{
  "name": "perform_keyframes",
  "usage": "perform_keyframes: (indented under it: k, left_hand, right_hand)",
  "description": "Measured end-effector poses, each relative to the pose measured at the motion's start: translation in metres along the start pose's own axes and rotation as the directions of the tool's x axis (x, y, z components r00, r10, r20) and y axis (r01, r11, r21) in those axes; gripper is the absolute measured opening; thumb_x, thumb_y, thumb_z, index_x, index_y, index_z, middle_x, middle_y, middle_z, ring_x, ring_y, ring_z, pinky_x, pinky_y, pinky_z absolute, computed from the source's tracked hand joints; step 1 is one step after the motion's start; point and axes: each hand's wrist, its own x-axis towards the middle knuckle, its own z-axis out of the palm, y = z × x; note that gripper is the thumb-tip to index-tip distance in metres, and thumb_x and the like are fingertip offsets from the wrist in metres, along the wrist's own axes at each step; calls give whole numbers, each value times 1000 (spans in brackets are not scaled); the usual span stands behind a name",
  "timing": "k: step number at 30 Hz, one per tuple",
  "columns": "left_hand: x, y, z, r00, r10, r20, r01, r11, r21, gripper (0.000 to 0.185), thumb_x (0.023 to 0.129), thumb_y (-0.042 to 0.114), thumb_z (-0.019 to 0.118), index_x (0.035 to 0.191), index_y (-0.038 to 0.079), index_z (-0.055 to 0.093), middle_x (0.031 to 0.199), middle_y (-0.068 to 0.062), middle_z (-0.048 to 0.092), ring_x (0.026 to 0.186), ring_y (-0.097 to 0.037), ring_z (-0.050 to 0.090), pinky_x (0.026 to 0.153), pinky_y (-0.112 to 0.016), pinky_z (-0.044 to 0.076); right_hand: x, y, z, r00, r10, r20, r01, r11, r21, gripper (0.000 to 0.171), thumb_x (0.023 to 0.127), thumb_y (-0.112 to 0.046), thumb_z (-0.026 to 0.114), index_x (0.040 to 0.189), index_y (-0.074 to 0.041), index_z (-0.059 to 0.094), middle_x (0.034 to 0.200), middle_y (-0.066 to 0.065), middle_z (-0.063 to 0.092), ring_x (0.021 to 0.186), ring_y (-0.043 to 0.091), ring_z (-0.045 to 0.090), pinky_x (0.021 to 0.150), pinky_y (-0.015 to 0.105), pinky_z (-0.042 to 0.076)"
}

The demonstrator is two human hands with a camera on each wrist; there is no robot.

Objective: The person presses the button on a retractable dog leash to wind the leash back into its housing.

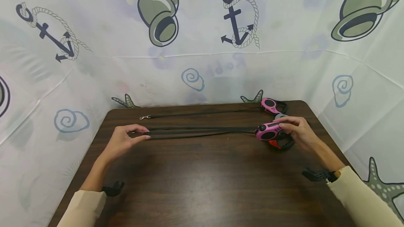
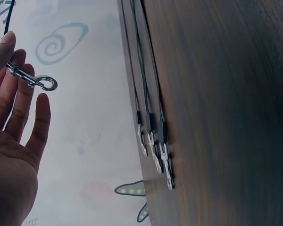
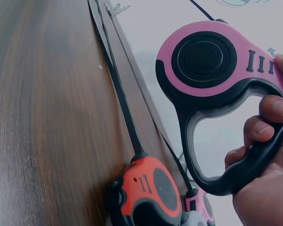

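My right hand [image 1: 298, 130] holds a pink and black retractable dog leash [image 3: 203, 56], fingers curled round its black loop handle. The leash is raised above the tabletop, over a red leash [image 3: 148, 183]. A thin black strap runs left from it to my left hand [image 1: 126, 137]. Thumb and fingers there pinch the strap end by its silver snap clip [image 2: 37, 81], whose hook points out over the palm. Three other clips, one of them the nearest clip [image 2: 166, 165], lie side by side on the table with their straps pulled out straight.
A second pink leash [image 1: 269, 105] lies at the back right of the dark wooden table [image 1: 202, 185], with a grey leash [image 1: 279, 116] in front of it. A printed cloth [image 1: 202, 27] with anchors and shells hangs behind the table and along its sides.
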Motion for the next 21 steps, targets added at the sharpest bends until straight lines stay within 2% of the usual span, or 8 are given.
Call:
perform_keyframes:
  k: [6,11,14,17,19,21]
  left_hand:
    - [2,4,4,1000,4,5,-3,1000,-31,18,87,18,90,102,13,81,99,-3,78,87,-12,65,51,-25,45]
    - [4,6,10,1000,8,2,-8,1000,-19,18,87,20,90,101,13,82,97,-1,77,86,-11,64,51,-26,42]
    - [5,8,12,1000,16,-5,-16,1000,-8,18,86,20,91,101,14,82,96,0,78,87,-11,65,54,-25,43]
    - [5,11,15,1000,25,-13,-25,1000,0,17,86,19,91,99,16,82,95,3,78,88,-11,67,60,-24,45]
    - [5,13,17,999,32,-15,-32,999,6,17,86,19,91,99,19,82,95,5,78,89,-11,67,67,-23,47]
    - [5,16,18,999,40,-15,-40,999,11,16,86,19,91,99,20,82,95,6,78,90,-11,68,74,-25,50]
  right_hand:
    - [3,3,6,1000,-18,9,18,1000,-14,31,106,7,49,122,1,75,107,0,70,85,10,55,73,23,48]
    - [5,4,14,1000,-23,0,23,999,-42,30,105,7,50,122,2,75,106,-1,68,83,12,54,70,25,46]
    - [6,5,19,1000,-23,1,23,998,-52,30,105,7,51,121,2,76,102,-2,67,81,13,51,67,31,39]
    - [8,6,24,1000,-26,13,27,999,-43,29,105,7,51,120,2,76,100,-2,66,80,12,49,69,39,31]
    - [10,6,27,999,-31,18,32,999,-36,29,105,8,51,120,3,75,100,-2,67,80,11,49,70,40,30]
    - [12,7,29,999,-36,24,38,998,-44,29,104,8,51,120,3,75,103,-1,70,81,12,51,68,37,34]
